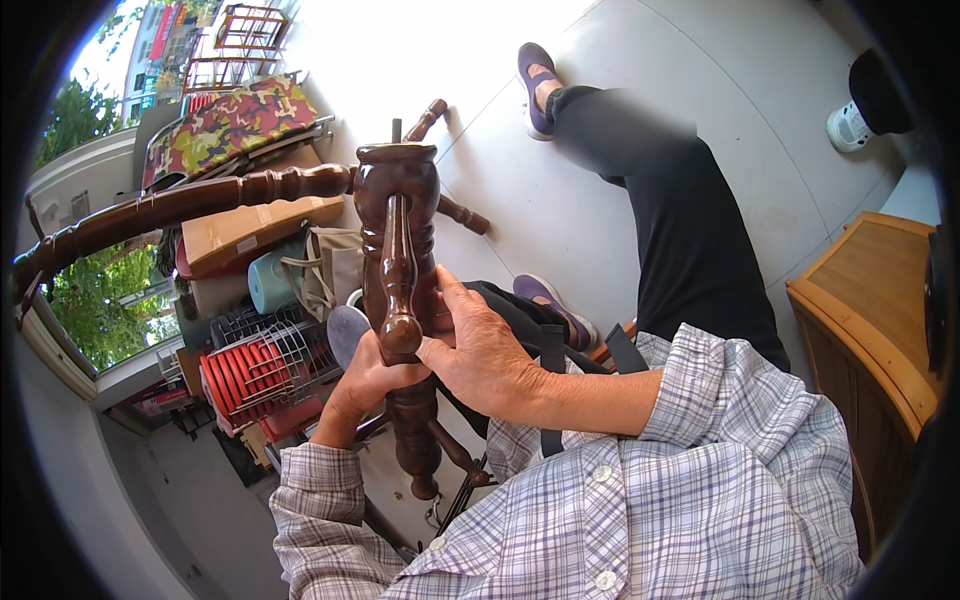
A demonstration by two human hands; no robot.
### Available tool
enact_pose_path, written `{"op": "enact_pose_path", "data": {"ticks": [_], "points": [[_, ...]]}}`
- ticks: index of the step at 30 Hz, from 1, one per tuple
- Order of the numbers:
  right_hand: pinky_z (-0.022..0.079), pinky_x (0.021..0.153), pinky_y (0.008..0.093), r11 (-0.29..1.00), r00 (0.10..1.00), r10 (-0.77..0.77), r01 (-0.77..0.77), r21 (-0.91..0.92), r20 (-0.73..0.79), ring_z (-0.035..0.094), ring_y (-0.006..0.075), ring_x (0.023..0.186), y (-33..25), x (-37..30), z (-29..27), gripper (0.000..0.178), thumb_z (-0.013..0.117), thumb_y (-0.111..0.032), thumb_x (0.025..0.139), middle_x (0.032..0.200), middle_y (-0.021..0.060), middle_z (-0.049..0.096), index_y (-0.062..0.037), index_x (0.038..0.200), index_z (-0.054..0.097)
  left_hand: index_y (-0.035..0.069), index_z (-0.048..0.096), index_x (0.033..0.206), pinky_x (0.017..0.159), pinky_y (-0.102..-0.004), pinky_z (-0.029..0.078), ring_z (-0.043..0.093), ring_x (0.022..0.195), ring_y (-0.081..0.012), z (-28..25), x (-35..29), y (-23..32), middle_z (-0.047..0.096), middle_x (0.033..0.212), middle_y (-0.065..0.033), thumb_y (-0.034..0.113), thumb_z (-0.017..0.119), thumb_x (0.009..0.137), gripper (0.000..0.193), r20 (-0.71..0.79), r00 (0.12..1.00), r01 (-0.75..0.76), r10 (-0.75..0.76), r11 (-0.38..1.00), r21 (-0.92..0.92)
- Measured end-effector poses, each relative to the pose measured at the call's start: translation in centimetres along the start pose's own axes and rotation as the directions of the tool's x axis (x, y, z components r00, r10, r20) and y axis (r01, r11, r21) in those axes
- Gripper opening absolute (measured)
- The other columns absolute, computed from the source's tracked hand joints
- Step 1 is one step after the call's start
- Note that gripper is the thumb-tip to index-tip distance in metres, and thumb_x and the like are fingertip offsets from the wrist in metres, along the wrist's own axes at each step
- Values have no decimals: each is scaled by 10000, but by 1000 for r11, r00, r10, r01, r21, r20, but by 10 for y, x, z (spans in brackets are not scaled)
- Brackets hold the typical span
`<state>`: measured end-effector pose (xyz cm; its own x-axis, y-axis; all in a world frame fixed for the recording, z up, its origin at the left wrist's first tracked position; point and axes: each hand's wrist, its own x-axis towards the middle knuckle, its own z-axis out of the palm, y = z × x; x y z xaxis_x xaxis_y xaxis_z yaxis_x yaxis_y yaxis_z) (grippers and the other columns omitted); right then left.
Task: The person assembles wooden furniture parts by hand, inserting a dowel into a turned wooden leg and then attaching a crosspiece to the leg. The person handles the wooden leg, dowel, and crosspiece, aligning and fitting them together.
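Note:
A glossy dark brown turned wooden post (374,225) stands in front of me, with a short metal rod (397,130) sticking out of its top. Several turned wooden spindles branch from it: a long one (200,200) reaches to the far left, and one with a rounded knob (401,335) points toward me. My left hand (365,388) is closed round the post just below this knob. From the right, my right hand (482,352) grips the post, its thumb by the knob and its other fingers partly hidden behind the wood.
On the left are a camouflage-patterned folded item (235,125), a cardboard box (255,230), a light blue container (275,280) and red plates in a wire rack (250,380). A wooden cabinet (865,300) stands at right. Another person's shoe (848,130) shows at the far right.

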<state>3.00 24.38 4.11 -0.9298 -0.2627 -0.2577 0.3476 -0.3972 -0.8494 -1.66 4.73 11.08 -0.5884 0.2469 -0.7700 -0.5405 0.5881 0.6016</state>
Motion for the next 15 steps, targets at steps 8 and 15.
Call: {"op": "enact_pose_path", "data": {"ticks": [8,15], "points": [[479,1087,421,992,998,-49,53,114,-37,607,381,1216,4,2,-7,755,674,-171,924,1283,278,574,90,1535,317,-22,599,1340,1018,-333,487,620,1154,-160,13,1,1,676,1238,-63,119,798,778,612,-30,995,-93,94,995,25],[530,936,365,983,997,65,-57,177,-41,657,235,979,20,-6,-16,508,681,-202,971,1069,138,664,-17,1404,492,-37,551,1360,1008,-346,500,621,1139,-169,23,7,-9,663,1244,-102,130,817,769,669,-84,986,-133,144,983,126]]}}
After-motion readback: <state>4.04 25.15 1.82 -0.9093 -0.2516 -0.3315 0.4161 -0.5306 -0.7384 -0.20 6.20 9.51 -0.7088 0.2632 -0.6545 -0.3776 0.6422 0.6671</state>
